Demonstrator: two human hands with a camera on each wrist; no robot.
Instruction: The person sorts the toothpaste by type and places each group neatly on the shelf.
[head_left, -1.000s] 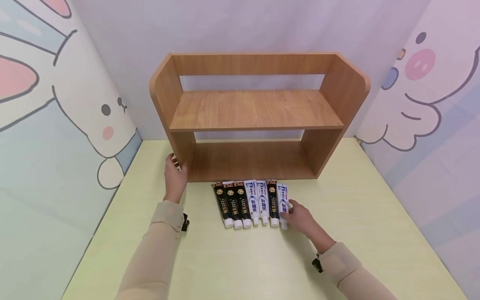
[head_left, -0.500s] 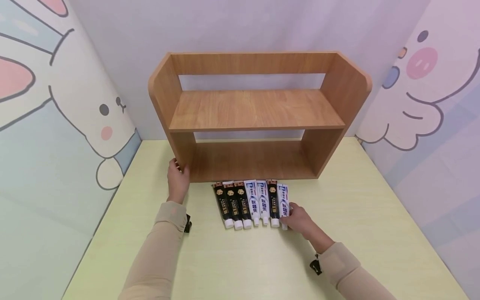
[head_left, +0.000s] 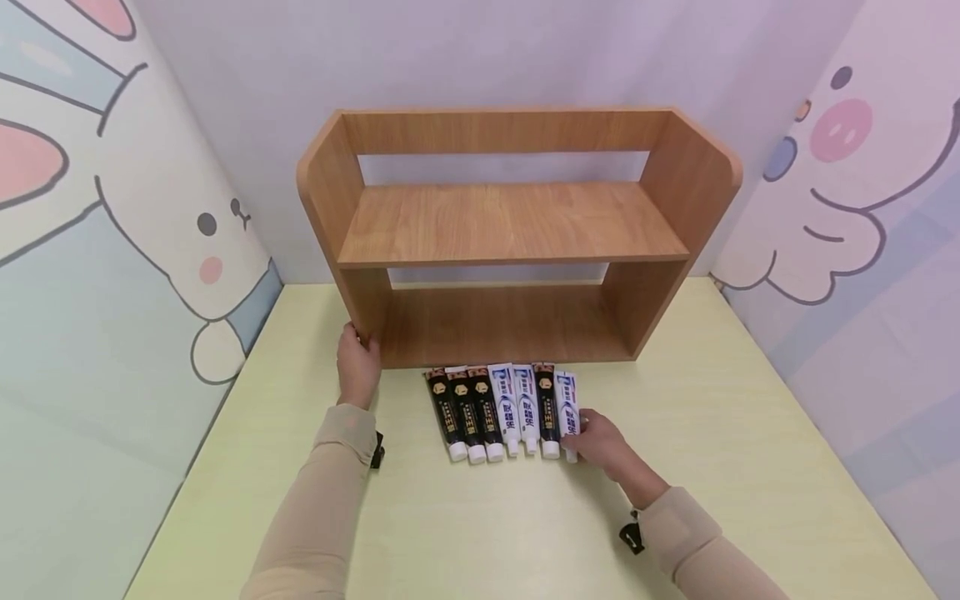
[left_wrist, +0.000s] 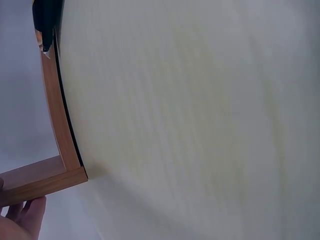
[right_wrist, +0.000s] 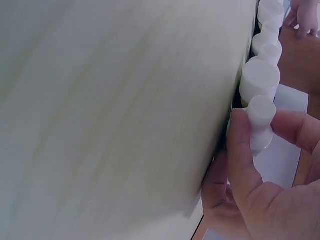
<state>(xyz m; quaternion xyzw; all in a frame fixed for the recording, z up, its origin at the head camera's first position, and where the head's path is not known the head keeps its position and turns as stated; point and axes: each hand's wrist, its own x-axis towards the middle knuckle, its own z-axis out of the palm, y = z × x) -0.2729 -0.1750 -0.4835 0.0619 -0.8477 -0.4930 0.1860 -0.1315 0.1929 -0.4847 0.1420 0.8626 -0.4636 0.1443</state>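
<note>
My left hand grips the lower front edge of the left side panel of a two-tier wooden shelf. In the left wrist view, fingers show on one side of the panel's edge. A row of black and white toothpaste tubes lies on the table before the shelf, caps toward me. My right hand pinches the rightmost white toothpaste tube near its cap. Close up, finger and thumb sit on either side of that white cap. Left of it lies a black toothpaste tube.
Two more white tubes and several black tubes fill the rest of the row, right against the shelf's front edge. The pale yellow table is bordered by cartoon-printed side walls and a plain back wall.
My left hand has moved slightly right and closed onto the shelf's side panel. My right hand has shifted a little down along the rightmost white tube. The tubes stay in their row.
</note>
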